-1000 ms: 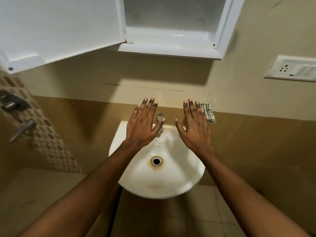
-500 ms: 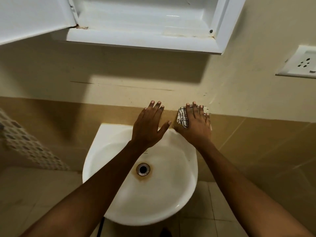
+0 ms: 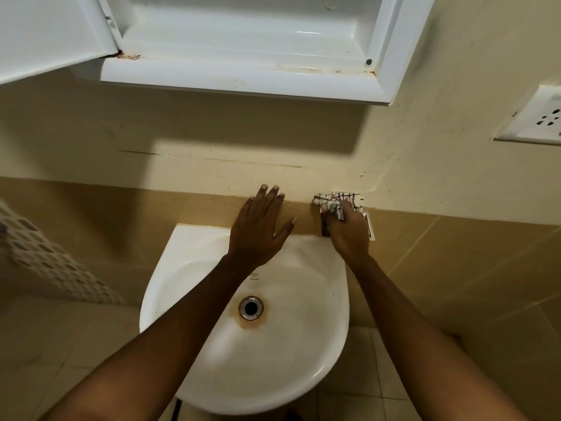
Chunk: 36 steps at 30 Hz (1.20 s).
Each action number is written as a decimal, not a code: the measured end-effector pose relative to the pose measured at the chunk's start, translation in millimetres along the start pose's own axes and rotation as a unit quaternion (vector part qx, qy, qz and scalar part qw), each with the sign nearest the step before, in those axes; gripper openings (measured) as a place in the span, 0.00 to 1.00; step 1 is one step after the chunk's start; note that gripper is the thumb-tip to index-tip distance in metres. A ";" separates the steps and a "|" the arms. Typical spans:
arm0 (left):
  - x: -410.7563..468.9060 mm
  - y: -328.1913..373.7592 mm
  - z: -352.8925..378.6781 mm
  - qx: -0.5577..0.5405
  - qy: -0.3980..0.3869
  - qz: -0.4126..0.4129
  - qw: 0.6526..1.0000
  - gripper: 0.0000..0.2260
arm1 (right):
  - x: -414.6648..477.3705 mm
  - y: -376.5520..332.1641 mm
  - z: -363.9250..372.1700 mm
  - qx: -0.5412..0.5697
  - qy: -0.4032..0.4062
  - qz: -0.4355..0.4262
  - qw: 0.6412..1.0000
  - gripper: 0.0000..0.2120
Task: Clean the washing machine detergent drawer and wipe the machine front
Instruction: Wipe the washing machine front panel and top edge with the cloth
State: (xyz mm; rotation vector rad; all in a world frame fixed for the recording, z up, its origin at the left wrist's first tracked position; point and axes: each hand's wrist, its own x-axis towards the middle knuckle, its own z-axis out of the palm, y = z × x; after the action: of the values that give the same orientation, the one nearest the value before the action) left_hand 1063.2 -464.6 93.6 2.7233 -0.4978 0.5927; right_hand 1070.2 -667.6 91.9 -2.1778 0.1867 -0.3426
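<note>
The sink (image 3: 303, 378) is the reference. The left hand (image 3: 258, 232) hovers over the sink's rear edge, palm down, fingers (image 3: 270, 197) straight and spread, holding nothing. The right hand (image 3: 349, 235) is at the sink's rear right corner, its fingers (image 3: 349, 205) curled around a black-and-white checked cloth (image 3: 335, 202), which lies against the wall at a small white holder (image 3: 371, 230). An open white cabinet (image 3: 243, 71) hangs above the sink. A wall socket (image 3: 537, 120) sits up and to the right of the sink.
</note>
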 end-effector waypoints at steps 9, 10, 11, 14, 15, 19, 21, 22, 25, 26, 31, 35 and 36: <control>-6.5 -4.7 -41.0 -0.013 0.021 -0.015 1.000 0.28 | -27.0 -54.0 -36.9 0.627 -0.041 0.261 0.733 0.22; -10.4 -5.7 -46.5 -0.019 0.024 -0.019 0.999 0.28 | -34.9 -56.2 -34.0 0.651 -0.044 0.268 0.709 0.22; -15.2 -6.7 -52.2 -0.026 0.026 -0.024 0.999 0.28 | -43.3 -59.0 -30.3 0.672 -0.054 0.264 0.690 0.22; -34.5 -13.7 -68.0 -0.036 0.026 -0.028 0.999 0.27 | -65.9 -71.2 -15.7 0.675 -0.058 0.279 0.680 0.15; -41.7 -16.4 -72.6 -0.036 0.024 -0.030 0.999 0.27 | -72.4 -75.8 -10.2 0.662 -0.056 0.295 0.687 0.13; -77.8 -29.9 -91.6 -0.029 0.033 -0.035 0.998 0.26 | -97.5 -90.0 10.9 0.571 -0.033 0.279 0.771 0.20; -99.2 -36.8 -100.7 -0.017 0.033 -0.036 0.999 0.25 | -118.6 -98.8 21.9 0.446 0.015 0.193 0.874 0.16; -110.3 -39.6 -105.0 -0.013 0.031 -0.038 0.999 0.25 | -131.8 -103.8 25.8 0.370 0.037 0.129 0.919 0.15; -144.9 -45.5 -120.6 -0.003 0.029 -0.059 0.998 0.27 | -171.4 -113.0 34.8 0.168 0.023 -0.095 0.981 0.28; -155.8 -46.6 -126.9 0.001 0.029 -0.067 0.997 0.27 | -182.0 -110.8 36.5 0.110 0.009 -0.153 0.982 0.33; -217.4 -47.7 -163.2 0.027 0.032 -0.104 0.994 0.27 | -228.2 -114.2 38.7 -0.062 0.001 -0.317 0.946 0.37; -266.9 -38.6 -189.7 0.038 0.053 -0.136 0.989 0.26 | -266.9 -123.3 33.4 -0.086 -0.019 -0.387 0.918 0.37; -279.5 -35.7 -196.1 0.042 0.056 -0.142 0.987 0.26 | -275.6 -125.4 32.5 -0.086 -0.025 -0.400 0.912 0.37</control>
State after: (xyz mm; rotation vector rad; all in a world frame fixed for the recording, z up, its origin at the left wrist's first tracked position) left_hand 772.0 -286.6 130.8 2.7487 -0.0542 0.6952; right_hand 819.4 -498.2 126.8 -2.3456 -0.7563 -0.7432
